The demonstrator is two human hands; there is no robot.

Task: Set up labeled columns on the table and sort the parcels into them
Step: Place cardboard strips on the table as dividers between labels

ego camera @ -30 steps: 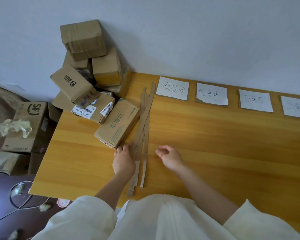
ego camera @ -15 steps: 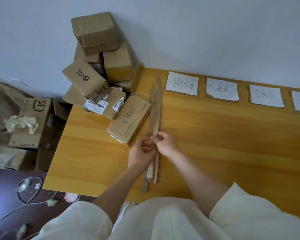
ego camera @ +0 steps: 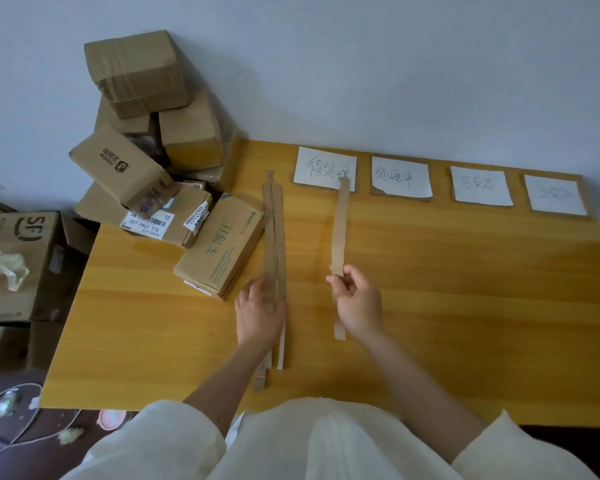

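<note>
While pinched in the right hand (ego camera: 357, 304) to divide columns, cardboard strip (ego camera: 340, 226) points to the first label (ego camera: 324, 169) at the table's (ego camera: 465, 289) far edge; left hand (ego camera: 258, 315) presses flat on spare strips (ego camera: 274, 237) beside parcels (ego camera: 160, 174) at the far left corner.

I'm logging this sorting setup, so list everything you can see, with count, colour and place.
Table: one, yellow wood, against the wall.
Paper labels: four, white, along the table's far edge.
Held strip: one, brown cardboard, far end over the first label.
Strip bundle: several, brown, left of the held strip.
Parcels: about seven, brown, heaped at the table's far left corner.
SF box: one, brown, on the floor at left.
Left hand: rests on the bundle.
Right hand: grip pinching the held strip.
</note>
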